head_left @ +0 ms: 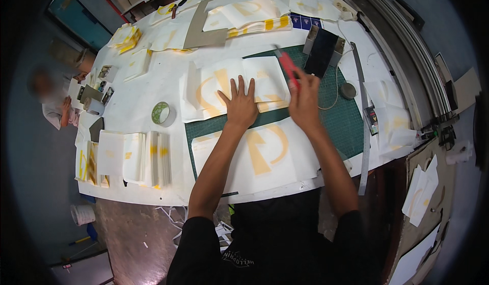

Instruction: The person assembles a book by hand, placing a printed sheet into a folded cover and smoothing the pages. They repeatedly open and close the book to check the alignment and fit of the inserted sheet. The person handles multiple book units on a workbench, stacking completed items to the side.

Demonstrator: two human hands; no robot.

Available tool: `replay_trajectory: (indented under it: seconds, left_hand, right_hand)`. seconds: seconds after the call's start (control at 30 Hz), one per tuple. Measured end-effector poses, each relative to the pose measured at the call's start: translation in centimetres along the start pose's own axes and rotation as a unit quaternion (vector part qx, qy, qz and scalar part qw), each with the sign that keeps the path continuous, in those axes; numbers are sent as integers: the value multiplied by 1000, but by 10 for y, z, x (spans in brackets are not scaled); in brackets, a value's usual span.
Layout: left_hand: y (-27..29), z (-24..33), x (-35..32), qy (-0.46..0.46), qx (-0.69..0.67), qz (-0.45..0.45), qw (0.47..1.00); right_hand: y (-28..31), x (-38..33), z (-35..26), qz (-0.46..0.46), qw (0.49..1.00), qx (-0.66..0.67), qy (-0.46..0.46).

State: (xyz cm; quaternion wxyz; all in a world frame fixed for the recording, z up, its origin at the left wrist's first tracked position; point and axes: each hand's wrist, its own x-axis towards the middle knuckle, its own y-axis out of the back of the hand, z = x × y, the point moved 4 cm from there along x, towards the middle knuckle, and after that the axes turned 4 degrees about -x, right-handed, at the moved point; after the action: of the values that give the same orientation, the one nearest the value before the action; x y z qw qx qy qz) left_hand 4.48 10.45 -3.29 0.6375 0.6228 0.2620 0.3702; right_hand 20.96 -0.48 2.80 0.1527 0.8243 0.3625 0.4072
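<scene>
My left hand (240, 103) lies flat, fingers spread, on a white paper sheet with a pale yellow print (209, 89). In my right hand (304, 100) is a red utility knife (288, 66), held up over the sheet's right side with its tip pointing away from me; the knife is a little blurred. Under the sheet lies a green cutting mat (338, 119). A second printed sheet stack (290, 147) rests nearer to me, partly behind my left forearm.
A black box-like block (322, 53) and a round dark weight (348, 91) stand right of the sheet, near a long metal ruler (360, 112). A green tape roll (160, 113) sits at left. Paper stacks (135, 157) line the left front. Another person (56, 99) is at the far left.
</scene>
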Motion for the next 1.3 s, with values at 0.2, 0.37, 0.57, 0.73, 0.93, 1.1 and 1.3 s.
replay_trajectory:
  seconds: [0.2, 0.37, 0.57, 0.73, 0.93, 1.1, 1.3]
  left_hand:
    - [21, 3, -16, -9, -122, -15, 992]
    - [24, -52, -21, 1, -131, 9, 991]
    - [14, -108, -27, 87, -3, 18, 996]
    - [12, -129, -27, 60, -22, 13, 998]
    - [37, -77, -50, -51, -83, 124, 987]
    - [54, 4, -129, -163, -192, 57, 966]
    - [35, 21, -162, -149, -182, 19, 972]
  right_hand:
    - [-56, -9, 13, -136, 990, -44, 3]
    - [-57, -18, 33, -174, 973, -150, 21]
    - [-52, -16, 41, -143, 970, -199, 8]
    - [0, -34, 8, -74, 986, -129, 74]
    - [74, -108, 18, -196, 966, -82, -147]
    - [78, -129, 1, -149, 966, -46, -207]
    - [77, -137, 13, -125, 959, -2, -255]
